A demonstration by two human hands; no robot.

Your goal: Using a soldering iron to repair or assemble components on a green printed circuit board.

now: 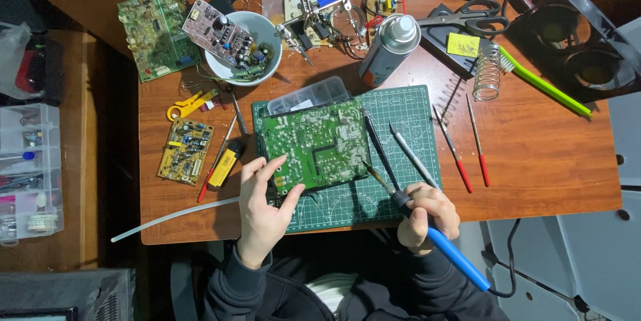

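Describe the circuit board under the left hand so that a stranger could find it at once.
Start at the green cutting mat in the middle of the desk. The board lies on its left half, solder side up, under the left hand. It is the largest and the only bright green board.

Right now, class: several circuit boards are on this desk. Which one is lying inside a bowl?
The pinkish board, tilted in the white bowl at the desk's far left. The other boards lie flat on the desk or on the cutting mat.
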